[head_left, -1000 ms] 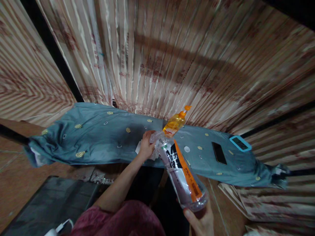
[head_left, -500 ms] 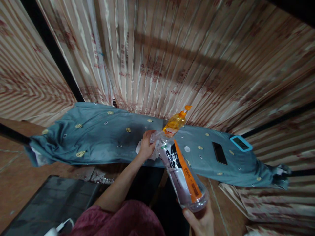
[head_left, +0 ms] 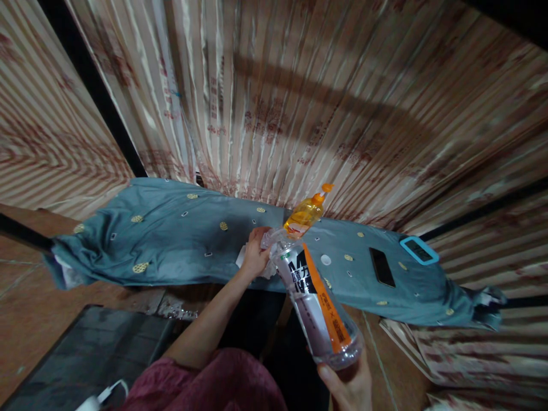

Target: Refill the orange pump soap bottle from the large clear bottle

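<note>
A large clear plastic bottle (head_left: 314,308), with a silver, black and orange label, is tilted with its neck toward the far left. My right hand (head_left: 353,382) is closed around its base. My left hand (head_left: 257,257) is closed at the neck end, where clear plastic shows by the fingers. Crumpled white material, perhaps tissue (head_left: 269,270), shows under and beside the left hand; its exact hold is partly hidden. Just beyond the neck stands a pump bottle (head_left: 305,217) of yellow-orange liquid with an orange pump top. A white round cap (head_left: 325,260) lies right of the label.
A blue-green cloth with pineapple prints (head_left: 171,240) covers the long narrow table. Toward its right end are a black phone (head_left: 382,267) and a blue-framed digital clock (head_left: 419,250). Pleated curtains (head_left: 299,103) hang behind. A dark box-like surface (head_left: 94,348) is at lower left.
</note>
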### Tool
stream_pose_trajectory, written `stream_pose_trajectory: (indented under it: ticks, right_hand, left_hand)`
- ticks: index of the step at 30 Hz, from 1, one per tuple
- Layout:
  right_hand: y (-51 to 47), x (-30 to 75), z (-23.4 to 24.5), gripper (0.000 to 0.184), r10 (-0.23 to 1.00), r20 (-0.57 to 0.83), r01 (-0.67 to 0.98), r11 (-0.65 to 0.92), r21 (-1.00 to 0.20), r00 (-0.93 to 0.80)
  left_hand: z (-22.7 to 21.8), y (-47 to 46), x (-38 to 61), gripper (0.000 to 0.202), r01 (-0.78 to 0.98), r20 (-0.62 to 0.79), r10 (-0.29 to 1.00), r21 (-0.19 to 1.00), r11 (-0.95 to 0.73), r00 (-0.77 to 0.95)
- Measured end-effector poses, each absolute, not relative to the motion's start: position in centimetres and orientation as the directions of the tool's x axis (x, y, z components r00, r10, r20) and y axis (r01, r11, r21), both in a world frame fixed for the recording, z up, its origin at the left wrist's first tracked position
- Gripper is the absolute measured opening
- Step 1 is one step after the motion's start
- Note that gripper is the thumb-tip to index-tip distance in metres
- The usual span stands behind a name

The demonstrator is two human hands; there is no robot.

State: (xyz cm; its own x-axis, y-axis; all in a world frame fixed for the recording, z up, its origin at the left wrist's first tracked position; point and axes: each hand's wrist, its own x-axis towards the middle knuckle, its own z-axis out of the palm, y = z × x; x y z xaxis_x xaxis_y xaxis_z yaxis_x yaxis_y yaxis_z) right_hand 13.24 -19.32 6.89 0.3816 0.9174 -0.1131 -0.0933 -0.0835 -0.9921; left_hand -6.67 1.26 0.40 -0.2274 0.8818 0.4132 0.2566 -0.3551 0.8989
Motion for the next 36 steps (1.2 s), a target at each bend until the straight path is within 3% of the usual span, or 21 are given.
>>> stream_pose_trajectory:
  ticks: [13,25,32,36]
  right_hand:
    - [-19.4,13.1,7.2,0.103,0.912,-0.127,-0.081,-0.104,-0.991,0.389]
    - [-19.3,13.3,7.3,0.096,0.906,-0.116,-0.046,-0.107,-0.993,0.408]
    - [-19.2,13.2,7.5,0.083,0.901,-0.105,-0.046,-0.094,-0.994,0.422]
    - [-19.2,12.8,8.3,0.089,0.894,-0.096,0.005,-0.110,-0.994,0.439]
  left_hand:
    - [1.1,0.9,-7.0,0.034,0.294,0.414,0.891,0.889,-0.351,-0.189]
    - [1.1,0.9,-6.8,0.032,0.274,0.417,0.886,0.893,-0.358,-0.202]
    - [1.1,0.9,-6.7,0.036,0.294,0.405,0.892,0.893,-0.340,-0.200]
    - [1.0,0.8,-6.7,0.038,0.287,0.407,0.891,0.894,-0.343,-0.201]
